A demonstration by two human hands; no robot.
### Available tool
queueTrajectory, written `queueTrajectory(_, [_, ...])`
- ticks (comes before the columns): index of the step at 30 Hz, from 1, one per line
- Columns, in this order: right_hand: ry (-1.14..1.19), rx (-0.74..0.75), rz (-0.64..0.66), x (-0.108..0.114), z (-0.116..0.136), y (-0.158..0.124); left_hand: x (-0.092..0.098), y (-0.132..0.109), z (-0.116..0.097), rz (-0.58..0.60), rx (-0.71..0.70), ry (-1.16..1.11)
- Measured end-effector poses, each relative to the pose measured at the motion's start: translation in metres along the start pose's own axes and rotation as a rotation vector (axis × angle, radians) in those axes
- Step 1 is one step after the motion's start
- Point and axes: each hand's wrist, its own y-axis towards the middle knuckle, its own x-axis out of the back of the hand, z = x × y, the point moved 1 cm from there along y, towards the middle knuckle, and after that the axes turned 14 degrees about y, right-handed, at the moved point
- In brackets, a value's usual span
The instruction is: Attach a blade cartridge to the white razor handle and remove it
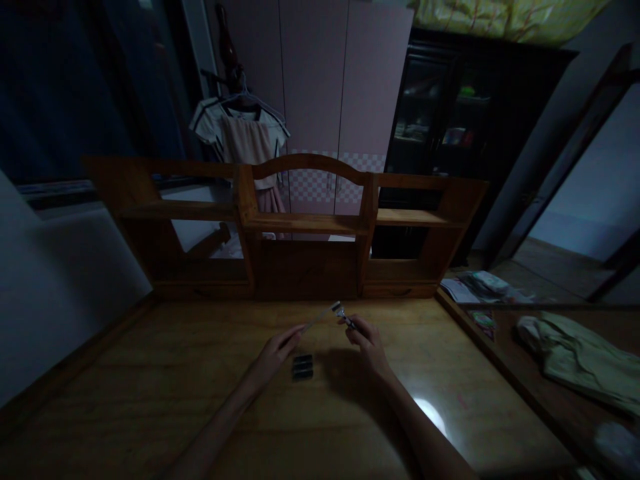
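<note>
My right hand (364, 333) is closed round the dark handle of a razor (345, 316), whose head points up and to the left. Between the fingers of my left hand (279, 348) is a thin pale stick (315, 320), slanting up to the right with its far end at or very near the razor's head; contact cannot be made out. Below and between the hands, a small case of dark razor cartridges (303, 367) lies on the wooden desk (210, 373). The dim light hides finer detail.
A wooden shelf unit (307, 223) stands along the desk's far edge. To the right, on a lower surface, lie a pale green garment (585, 360) and some papers (463, 291). A white wall (75, 287) borders the desk on the left.
</note>
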Motion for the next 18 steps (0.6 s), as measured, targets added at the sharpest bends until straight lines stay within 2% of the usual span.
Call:
queueTrajectory(3, [0.002, 0.007, -0.008, -0.0007, 0.0013, -0.0009, -0.0002, -0.0006, 0.0012, -0.025, -0.011, 0.000])
queueTrajectory(18, [-0.001, 0.014, 0.000, -0.0029, 0.0063, -0.0010, -0.0022, 0.0012, 0.0048, 0.032, -0.004, -0.025])
